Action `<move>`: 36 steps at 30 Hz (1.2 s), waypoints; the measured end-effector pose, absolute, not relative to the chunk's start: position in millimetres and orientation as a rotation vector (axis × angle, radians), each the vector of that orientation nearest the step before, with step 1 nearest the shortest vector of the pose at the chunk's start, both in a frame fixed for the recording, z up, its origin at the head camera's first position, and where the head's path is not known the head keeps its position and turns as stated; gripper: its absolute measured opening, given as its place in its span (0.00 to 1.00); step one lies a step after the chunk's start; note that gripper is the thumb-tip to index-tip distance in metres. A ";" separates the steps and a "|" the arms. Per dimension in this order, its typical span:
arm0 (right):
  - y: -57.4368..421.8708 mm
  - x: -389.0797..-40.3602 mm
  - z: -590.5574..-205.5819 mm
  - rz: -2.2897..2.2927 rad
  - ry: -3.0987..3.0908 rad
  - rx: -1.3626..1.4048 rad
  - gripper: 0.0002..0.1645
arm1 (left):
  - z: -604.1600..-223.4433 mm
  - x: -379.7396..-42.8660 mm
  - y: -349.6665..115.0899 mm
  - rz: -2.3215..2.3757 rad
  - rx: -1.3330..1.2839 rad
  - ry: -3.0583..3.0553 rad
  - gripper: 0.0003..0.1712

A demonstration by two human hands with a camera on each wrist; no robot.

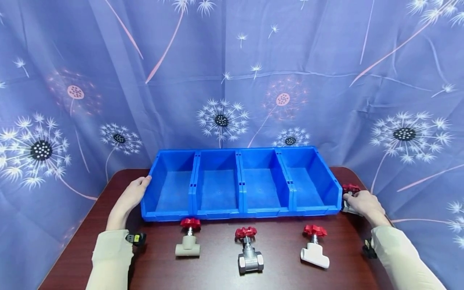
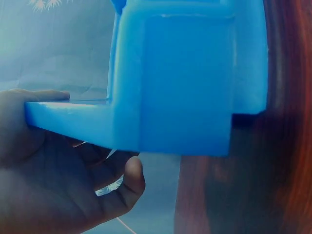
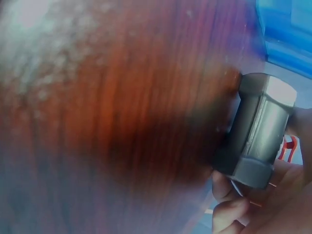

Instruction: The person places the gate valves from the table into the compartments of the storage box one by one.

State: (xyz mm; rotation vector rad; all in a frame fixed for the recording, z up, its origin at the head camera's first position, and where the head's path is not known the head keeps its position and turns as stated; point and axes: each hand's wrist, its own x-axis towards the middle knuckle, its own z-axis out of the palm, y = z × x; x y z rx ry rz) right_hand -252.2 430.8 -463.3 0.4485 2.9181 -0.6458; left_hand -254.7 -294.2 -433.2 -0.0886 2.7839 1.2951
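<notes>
A blue storage bin [image 1: 217, 214] split into several side-by-side compartments stands at the back of the table. At its left end my left hand [image 1: 133, 194] grips the side wall, thumb over the edge and fingers underneath in the left wrist view. Just beyond the bin's right end, my right hand [image 1: 367, 204] holds a metal gate valve [image 3: 261, 129] with a red handwheel [image 1: 351, 187]. The valve's hexagonal-ended body shows in the right wrist view; the hand hides part of it.
In front of the bin lie a beige plastic valve [image 1: 188, 245], another metal gate valve [image 1: 250, 257] and a white plastic valve [image 1: 314, 254], all with red handwheels. They rest on a dark wooden table [image 1: 282, 274]. A blue dandelion-print curtain [image 1: 174, 108] hangs behind.
</notes>
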 end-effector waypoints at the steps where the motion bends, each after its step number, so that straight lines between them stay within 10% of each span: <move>1: 431.4 -251.7 -463.1 -0.646 2.926 0.447 0.31 | -433.2 -254.9 -294.5 1.300 -0.084 2.785 0.35; 36: 428.7 -218.5 -412.0 -0.534 2.994 0.294 0.27 | -433.5 -254.4 -298.6 1.359 -0.036 2.728 0.39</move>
